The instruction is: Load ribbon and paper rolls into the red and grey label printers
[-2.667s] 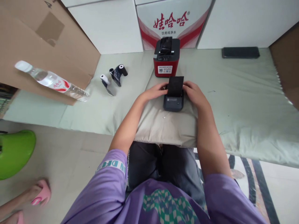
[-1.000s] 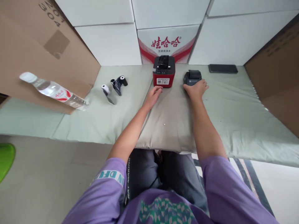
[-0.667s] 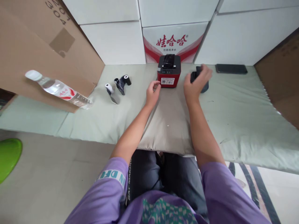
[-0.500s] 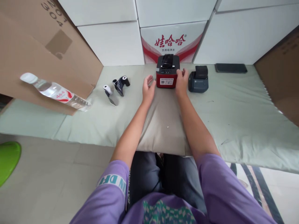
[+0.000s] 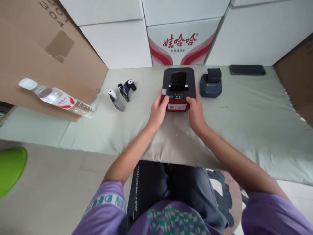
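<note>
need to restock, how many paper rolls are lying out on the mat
2. A white roll lies left of the red printer; a dark-wrapped roll lies just right of it. Any rolls inside the printers are hidden.

Both hands grip a red printer (image 5: pixel 178 88), the left hand (image 5: pixel 158 111) covering its lower left corner and the right hand (image 5: pixel 195 112) its lower right, so the fingers behind the casing go unseen. The label on the printer's front is too small to read. Left of the printer, a water bottle (image 5: pixel 57 97) has blurred label print. Farther left, a green object (image 5: pixel 11 166) is cut off by the frame's edge, as is the cardboard box (image 5: pixel 36 49) above it.
</note>
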A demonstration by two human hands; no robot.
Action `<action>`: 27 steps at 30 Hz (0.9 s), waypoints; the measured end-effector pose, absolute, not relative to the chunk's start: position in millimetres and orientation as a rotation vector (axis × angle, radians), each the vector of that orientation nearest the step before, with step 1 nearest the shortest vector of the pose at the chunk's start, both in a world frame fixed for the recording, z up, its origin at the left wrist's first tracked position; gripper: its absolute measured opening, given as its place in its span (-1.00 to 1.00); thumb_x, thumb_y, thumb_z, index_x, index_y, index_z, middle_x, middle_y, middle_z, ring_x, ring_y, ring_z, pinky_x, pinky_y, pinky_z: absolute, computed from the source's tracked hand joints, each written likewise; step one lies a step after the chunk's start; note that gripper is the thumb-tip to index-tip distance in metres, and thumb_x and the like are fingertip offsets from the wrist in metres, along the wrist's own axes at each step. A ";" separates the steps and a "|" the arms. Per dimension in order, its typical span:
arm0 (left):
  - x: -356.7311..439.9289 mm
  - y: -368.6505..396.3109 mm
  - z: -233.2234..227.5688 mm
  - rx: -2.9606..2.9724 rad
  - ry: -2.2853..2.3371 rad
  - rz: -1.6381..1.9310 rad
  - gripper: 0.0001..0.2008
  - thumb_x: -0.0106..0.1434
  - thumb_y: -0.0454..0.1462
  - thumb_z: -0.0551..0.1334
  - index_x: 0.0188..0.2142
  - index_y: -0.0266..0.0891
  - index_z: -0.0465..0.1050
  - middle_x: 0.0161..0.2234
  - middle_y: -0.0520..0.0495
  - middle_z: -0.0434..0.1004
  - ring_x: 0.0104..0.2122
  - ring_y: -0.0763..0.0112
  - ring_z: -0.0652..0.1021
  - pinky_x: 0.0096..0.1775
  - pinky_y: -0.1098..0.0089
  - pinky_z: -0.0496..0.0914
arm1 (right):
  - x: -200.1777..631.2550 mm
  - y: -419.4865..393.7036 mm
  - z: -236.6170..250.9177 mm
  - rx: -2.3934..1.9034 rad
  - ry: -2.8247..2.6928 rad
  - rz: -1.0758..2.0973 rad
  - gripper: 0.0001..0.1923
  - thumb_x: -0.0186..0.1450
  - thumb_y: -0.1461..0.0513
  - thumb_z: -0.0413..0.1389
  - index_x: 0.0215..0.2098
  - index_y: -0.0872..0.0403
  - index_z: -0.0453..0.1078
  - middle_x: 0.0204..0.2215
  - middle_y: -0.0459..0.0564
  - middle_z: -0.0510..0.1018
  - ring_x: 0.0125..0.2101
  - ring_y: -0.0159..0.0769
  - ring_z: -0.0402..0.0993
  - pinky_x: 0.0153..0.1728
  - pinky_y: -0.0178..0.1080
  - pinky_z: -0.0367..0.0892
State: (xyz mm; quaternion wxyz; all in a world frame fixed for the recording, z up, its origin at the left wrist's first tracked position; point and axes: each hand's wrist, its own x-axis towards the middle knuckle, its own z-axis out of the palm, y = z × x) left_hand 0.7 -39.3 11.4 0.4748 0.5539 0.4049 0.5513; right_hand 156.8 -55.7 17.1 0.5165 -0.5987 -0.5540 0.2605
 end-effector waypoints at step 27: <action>-50.7 -72.5 -21.1 1.177 0.825 1.061 -0.25 0.20 -0.08 0.30 0.40 0.06 0.32 0.49 0.06 0.25 0.53 0.06 0.17 0.49 0.04 0.15 | 177.3 -63.6 -13.1 -1.267 -1.031 0.820 -0.34 0.45 -0.13 -0.10 0.41 -0.07 0.25 0.40 0.10 0.40 0.44 -0.08 0.31 0.40 0.21 0.29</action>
